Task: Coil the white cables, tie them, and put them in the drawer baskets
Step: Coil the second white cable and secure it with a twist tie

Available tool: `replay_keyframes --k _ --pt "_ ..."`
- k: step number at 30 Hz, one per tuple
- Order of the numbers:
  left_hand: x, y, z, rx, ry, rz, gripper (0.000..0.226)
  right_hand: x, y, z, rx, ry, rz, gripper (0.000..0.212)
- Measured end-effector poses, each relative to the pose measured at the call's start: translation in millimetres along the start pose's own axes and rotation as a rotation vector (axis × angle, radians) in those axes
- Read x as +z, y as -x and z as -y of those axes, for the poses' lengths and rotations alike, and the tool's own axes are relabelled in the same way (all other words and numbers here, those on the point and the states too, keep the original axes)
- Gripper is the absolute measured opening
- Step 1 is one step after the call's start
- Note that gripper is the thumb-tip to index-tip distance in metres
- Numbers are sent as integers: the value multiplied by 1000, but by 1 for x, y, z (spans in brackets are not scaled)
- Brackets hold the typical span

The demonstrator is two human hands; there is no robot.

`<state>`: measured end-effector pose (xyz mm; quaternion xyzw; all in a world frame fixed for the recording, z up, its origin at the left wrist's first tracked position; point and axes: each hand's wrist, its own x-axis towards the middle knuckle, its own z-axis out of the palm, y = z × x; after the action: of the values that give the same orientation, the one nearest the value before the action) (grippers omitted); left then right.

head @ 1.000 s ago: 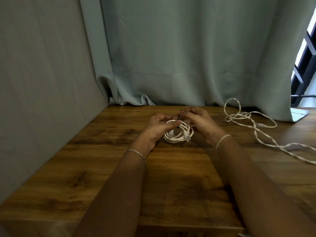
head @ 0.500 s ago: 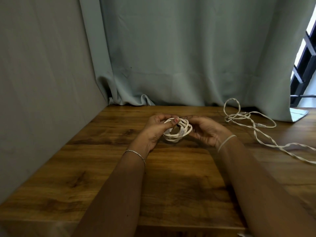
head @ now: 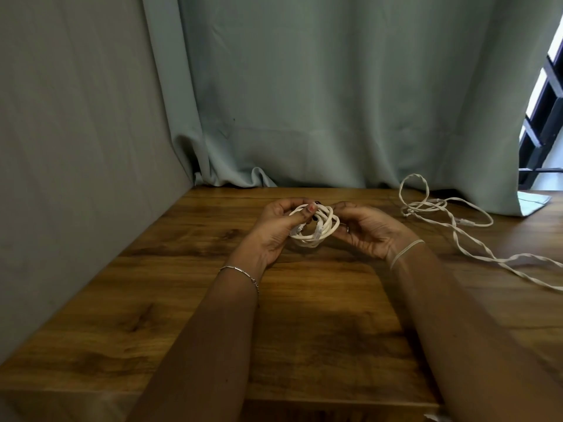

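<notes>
Holding one coiled white cable [head: 315,229], untied: your left hand [head: 274,231] pinched it; your right hand [head: 367,231] touched its rim, grip unclear. Second cable [head: 423,206] lay loose; baskets unseen.

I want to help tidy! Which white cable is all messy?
The loose cable sprawled on the table at the right. The coiled cable is wound into neat loops.

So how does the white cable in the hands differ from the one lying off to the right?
The held cable is wound into a small tight coil; the loose cable sprawls in open loops with a long tail. The held cable is gripped by the left hand and pinched at its edge by the right hand; the loose cable lies untouched on the table. Both are thin and white.
</notes>
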<state>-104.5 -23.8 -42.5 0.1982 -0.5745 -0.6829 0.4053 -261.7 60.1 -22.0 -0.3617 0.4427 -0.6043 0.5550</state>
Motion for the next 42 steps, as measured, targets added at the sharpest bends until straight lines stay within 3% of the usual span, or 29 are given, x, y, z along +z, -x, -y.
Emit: replay_keyframes --k 7,15,23,26,32,35,38,42 --pt "-1 0 1 -4 29 59 43 -1 5 3 64 -43 7 24" --pt "2 1 0 -5 78 106 32 3 5 1 90 -174 30 20" --pt "1 0 -1 5 79 58 27 10 0 -1 -84 5 -46 12" --pt "0 0 -1 8 54 30 15 14 -1 -3 -141 149 -54 11" --pt "1 1 -2 9 21 -46 19 16 -6 -9 -318 440 -140 11" --pt "1 0 -1 15 1 -107 8 15 -9 -11 -350 520 -162 8" --pt "2 0 -1 26 -15 -130 8 14 -10 -11 -334 538 -148 10" --pt "3 1 -1 54 -15 -98 13 15 -7 -11 -245 377 -85 10"
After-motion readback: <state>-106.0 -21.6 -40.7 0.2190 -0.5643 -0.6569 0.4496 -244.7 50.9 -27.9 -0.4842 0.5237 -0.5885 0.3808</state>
